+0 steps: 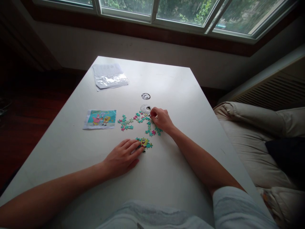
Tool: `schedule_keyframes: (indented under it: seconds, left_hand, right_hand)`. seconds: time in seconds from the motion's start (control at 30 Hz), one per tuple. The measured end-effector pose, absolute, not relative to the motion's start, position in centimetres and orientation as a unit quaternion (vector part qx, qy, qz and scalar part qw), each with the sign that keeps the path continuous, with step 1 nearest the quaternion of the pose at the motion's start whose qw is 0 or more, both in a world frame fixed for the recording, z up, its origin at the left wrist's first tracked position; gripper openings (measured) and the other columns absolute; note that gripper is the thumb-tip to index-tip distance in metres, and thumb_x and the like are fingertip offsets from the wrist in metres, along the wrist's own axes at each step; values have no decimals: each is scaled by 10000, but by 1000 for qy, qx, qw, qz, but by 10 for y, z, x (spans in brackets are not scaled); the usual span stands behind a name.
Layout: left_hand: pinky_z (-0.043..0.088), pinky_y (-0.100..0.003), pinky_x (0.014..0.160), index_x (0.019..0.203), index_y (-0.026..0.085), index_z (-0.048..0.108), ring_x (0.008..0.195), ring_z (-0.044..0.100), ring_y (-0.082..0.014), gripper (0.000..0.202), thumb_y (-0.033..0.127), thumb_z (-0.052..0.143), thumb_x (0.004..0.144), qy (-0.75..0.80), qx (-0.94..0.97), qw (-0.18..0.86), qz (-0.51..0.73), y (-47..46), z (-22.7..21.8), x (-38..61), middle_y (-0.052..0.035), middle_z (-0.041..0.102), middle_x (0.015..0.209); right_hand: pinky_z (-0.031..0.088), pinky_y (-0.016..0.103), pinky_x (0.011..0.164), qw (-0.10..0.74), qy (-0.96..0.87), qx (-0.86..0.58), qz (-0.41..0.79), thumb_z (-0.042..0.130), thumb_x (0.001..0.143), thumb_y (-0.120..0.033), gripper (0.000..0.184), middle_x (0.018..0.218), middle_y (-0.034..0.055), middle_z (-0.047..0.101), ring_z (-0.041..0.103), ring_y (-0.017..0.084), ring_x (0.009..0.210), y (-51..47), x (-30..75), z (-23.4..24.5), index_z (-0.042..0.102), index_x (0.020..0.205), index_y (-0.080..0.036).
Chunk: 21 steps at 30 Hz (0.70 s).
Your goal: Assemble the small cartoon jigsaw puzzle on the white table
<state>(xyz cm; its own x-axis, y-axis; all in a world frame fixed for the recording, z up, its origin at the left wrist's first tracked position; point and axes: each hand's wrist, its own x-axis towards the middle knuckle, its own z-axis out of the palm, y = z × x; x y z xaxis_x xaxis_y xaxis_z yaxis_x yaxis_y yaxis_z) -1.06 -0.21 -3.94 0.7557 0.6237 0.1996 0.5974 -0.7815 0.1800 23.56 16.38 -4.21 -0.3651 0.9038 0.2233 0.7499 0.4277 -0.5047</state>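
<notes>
Head view: no writing can be read. The sheet under the crinkled plastic bag (110,76) at the far left carries print too small to make out, and the picture card (100,119) shows only a yellow square figure and a pink star figure on teal. All of it sits on a plain white table (166,178) below a wide window (181,12) with green leaves outside. There is dark wooden floor (28,108) on the left and pale cushions (250,127) on the right. The left hand (121,157) lies flat and released, its fingertips pressing the near-left edge of the joined puzzle cluster (145,143). That cluster lies mid-table with its long axis left to right and its yellow figure upright toward the far edge. The right hand (161,119) is curled in a pinch at the far right of the loose puzzle pieces (126,123), just beside a clear round lid (145,108). I cannot tell whether it holds a piece. The loose pieces trail left to right and then bend nearer.
</notes>
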Motion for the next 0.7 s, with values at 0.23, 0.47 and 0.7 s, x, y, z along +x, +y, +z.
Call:
schedule_keyframes:
  seconds: [0.23, 0.47, 0.7]
  left_hand:
    - [407, -500, 1144, 1429, 164, 523, 1343, 504, -294, 445, 258, 516, 994, 336, 932, 47, 125, 1, -38, -13, -143, 556, 1446]
    - [409, -504, 1140, 1424, 159, 530, 1332, 506, -303, 446, 261, 525, 990, 333, 933, 47, 124, 3, -39, -15, -145, 574, 1416]
    - [408, -502, 1143, 1415, 160, 536, 1330, 508, -299, 430, 260, 515, 997, 333, 933, 50, 125, 3, -38, -14, -143, 577, 1410]
  right_hand:
    - [443, 262, 758, 276, -809, -393, 340, 638, 877, -198, 126, 850, -8, 703, 616, 133, 757, 130, 221, -28, 702, 981, -226]
    - [439, 258, 755, 224, -831, -341, 378, 657, 881, -174, 117, 815, 1, 699, 607, 133, 767, 113, 201, -34, 731, 963, -211]
    - [411, 287, 824, 211, -869, -305, 328, 663, 874, -127, 90, 790, 15, 661, 555, 158, 821, 115, 198, -39, 720, 892, -194]
